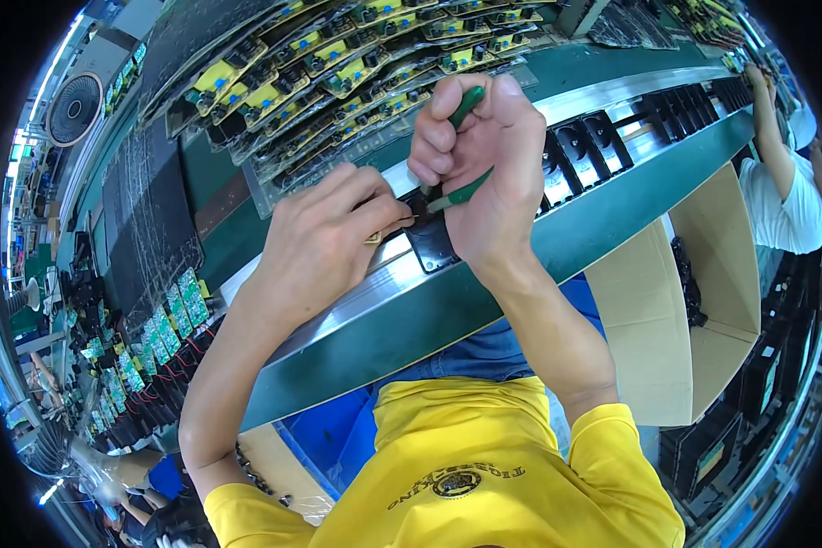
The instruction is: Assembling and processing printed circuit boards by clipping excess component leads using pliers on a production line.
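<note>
My right hand [493, 164] is wrapped round a pair of green-handled pliers [467, 107], one handle behind the curled fingers and the other against the palm. The dark jaws point down and left, close to the fingertips of my left hand [324, 233]. Those left fingers are pinched together over the edge of a black plastic case [432, 248]; what is between them is too small to name. A small yellowish bit [373, 238] shows under the left fingers. The case lies on a shiny metal rail [388, 279], partly covered by both hands.
More black cases [586, 151] line the rail to the right. Beyond it are stacked trays of yellow-and-black circuit boards [338, 68]. Green boards with wires [169, 320] lie at left. An open cardboard box [644, 320] stands at right, near another person [781, 192]. A fan [75, 108] is far left.
</note>
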`<state>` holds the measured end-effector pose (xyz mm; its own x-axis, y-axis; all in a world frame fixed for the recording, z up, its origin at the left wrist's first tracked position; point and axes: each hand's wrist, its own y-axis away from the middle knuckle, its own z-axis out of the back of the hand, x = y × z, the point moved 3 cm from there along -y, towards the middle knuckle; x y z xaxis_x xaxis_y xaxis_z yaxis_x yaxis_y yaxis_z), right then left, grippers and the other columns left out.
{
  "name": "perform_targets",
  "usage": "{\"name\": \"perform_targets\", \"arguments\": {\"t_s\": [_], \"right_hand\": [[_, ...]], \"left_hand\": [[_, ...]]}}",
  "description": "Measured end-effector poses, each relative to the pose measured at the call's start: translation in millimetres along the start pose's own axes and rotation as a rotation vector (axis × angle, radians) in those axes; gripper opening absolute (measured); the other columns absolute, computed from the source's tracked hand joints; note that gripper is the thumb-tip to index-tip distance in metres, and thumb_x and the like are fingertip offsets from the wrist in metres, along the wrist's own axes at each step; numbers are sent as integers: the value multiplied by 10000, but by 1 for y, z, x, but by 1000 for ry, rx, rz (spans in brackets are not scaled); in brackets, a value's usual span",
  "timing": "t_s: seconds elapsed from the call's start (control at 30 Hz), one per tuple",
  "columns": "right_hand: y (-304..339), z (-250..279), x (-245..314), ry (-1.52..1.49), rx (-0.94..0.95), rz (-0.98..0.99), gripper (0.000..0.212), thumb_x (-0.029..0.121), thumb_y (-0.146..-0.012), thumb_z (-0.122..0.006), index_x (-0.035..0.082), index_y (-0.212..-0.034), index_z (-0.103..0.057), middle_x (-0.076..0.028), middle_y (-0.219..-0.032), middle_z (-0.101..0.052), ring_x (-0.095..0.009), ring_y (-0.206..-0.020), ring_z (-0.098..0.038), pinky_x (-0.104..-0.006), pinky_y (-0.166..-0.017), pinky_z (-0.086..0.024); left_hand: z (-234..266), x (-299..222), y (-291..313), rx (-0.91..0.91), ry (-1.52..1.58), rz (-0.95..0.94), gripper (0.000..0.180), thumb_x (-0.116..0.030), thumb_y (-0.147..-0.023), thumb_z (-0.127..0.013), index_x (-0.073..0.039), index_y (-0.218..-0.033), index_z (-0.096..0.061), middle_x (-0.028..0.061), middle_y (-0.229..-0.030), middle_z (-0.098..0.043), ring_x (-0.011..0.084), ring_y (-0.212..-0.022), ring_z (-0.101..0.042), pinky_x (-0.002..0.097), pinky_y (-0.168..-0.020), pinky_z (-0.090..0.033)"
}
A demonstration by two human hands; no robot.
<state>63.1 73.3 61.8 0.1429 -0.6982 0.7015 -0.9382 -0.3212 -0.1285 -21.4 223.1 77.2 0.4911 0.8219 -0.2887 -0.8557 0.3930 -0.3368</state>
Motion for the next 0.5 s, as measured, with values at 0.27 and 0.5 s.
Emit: {"name": "perform_targets", "arguments": {"t_s": [0.27, 0.5], "right_hand": [[4, -3, -1, 158, 124, 15, 327, 321, -1178, -461, 84, -1097, -672, -11, -860, -534, -124, -716, -426, -292, -633, -357], [42, -15, 80, 659, 81, 331, 250, 137, -1073, -636, 48, -1250, -787, -42, -948, -629, -154, -755, -537, -278, -679, -438]], "left_hand": [[5, -6, -1, 15, -6, 53, 66, -79, -949, -793, -88, -1010, -773, 29, -1041, -700, 226, -909, -645, 348, -748, -544], [10, -28, 1, -7, 64, 286, 42, -78, -997, -787, -70, -1033, -766, 31, -1032, -699, 226, -923, -668, 324, -748, -537]]}}
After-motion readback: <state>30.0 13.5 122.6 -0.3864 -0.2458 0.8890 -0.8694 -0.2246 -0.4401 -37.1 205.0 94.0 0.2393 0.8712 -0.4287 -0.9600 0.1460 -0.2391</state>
